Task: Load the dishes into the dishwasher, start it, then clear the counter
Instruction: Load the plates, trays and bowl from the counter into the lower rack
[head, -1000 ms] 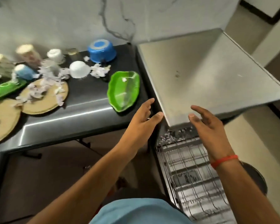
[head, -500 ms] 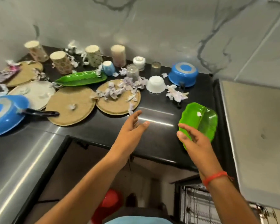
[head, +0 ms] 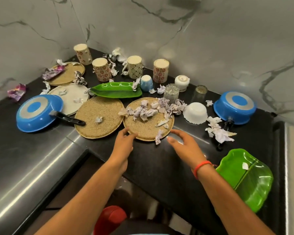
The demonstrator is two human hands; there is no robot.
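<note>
A round tan plate (head: 143, 126) strewn with crumpled paper scraps (head: 151, 109) lies on the black counter (head: 151, 160) in front of me. My left hand (head: 124, 143) touches its near left rim, fingers apart, nothing gripped. My right hand (head: 185, 145) hovers open just right of the rim, above the counter. A second tan plate (head: 95, 122) lies beside it on the left. Further dishes: a green leaf-shaped tray (head: 244, 180) near right, a long green tray (head: 115, 90), a white bowl (head: 195, 112), and blue pans upside down at left (head: 36, 114) and right (head: 234, 107).
Several patterned cups (head: 134, 67), a small blue cup (head: 146, 82) and two glasses (head: 171, 92) stand upside down by the marble wall. More plates (head: 70, 97) and wrappers (head: 17, 90) lie at the left. A red object (head: 109, 219) sits below the counter edge.
My view has swung left from the open dishwasher to the counter. Both hands have reached forward to the near rim of the paper-covered tan plate.
</note>
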